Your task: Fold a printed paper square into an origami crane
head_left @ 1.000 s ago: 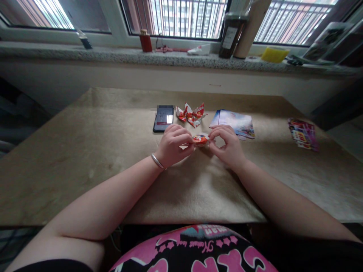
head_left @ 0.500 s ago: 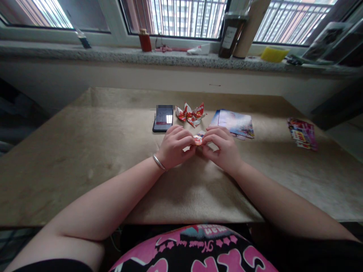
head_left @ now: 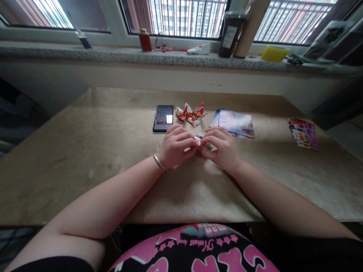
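Note:
My left hand (head_left: 176, 146), a silver bracelet on its wrist, and my right hand (head_left: 222, 148) meet over the middle of the tan table (head_left: 85, 151). Together they pinch a small folded piece of red and white printed paper (head_left: 199, 138), most of it hidden by my fingers. Just beyond my hands lies a finished folded shape of the same red and white paper (head_left: 190, 113). A dark phone (head_left: 163, 118) lies to its left.
A stack of colourful printed sheets (head_left: 235, 122) lies right of the folded shape, and more printed paper (head_left: 303, 133) sits at the far right. The stone windowsill (head_left: 113, 54) holds a red container (head_left: 145, 40), a dark jar (head_left: 231, 36) and a yellow object (head_left: 274, 54).
My hands have drawn closer together, and the small paper between them now shows much less than a second ago. Nothing else on the table has moved.

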A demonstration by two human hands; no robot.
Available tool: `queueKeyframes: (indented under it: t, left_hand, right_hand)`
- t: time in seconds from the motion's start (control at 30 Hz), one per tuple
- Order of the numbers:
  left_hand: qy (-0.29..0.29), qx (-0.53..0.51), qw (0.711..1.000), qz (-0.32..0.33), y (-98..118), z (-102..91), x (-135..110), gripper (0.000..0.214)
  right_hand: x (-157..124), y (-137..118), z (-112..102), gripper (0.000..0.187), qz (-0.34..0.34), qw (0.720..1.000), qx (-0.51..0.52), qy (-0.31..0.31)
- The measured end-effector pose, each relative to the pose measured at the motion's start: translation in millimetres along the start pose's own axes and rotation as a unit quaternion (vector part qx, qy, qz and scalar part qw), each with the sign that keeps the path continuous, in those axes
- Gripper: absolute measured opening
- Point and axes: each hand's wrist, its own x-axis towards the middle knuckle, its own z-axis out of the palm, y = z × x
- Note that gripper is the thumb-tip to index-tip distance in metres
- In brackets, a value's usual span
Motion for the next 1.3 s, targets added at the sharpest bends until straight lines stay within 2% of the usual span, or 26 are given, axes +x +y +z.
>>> queueKeyframes:
  t: [0.3, 0.5, 0.67, 1.03, 1.3]
  left_hand:
    - [0.018, -0.004, 1.000, 0.003, -0.4, -1.6, -1.1, 0.011]
    - [0.015, 0.009, 1.000, 0.022, -0.3, -1.5, -0.4, 0.010]
    - [0.021, 0.004, 1.000, 0.008, -2.1, 0.4, -1.6, 0.010]
    - [0.016, 0.026, 0.999, 0.041, -1.9, -4.8, 0.8, 0.012]
    - [0.034, 0.094, 0.995, -0.017, -12.7, -6.7, -4.4, 0.017]
  right_hand:
    - [-4.7, 9.2, 1.6, 0.008, 0.034, 0.999, 0.015, -0.009]
    - [-1.9, 3.2, 1.7, 0.008, 0.020, 1.000, 0.008, -0.022]
    - [-3.1, 9.0, 2.3, 0.007, 0.017, 0.999, -0.019, -0.023]
    - [-4.8, 11.6, 1.8, 0.006, 0.012, 0.999, -0.021, -0.024]
    - [-7.7, 15.9, -2.8, 0.006, 0.101, 0.994, -0.013, -0.029]
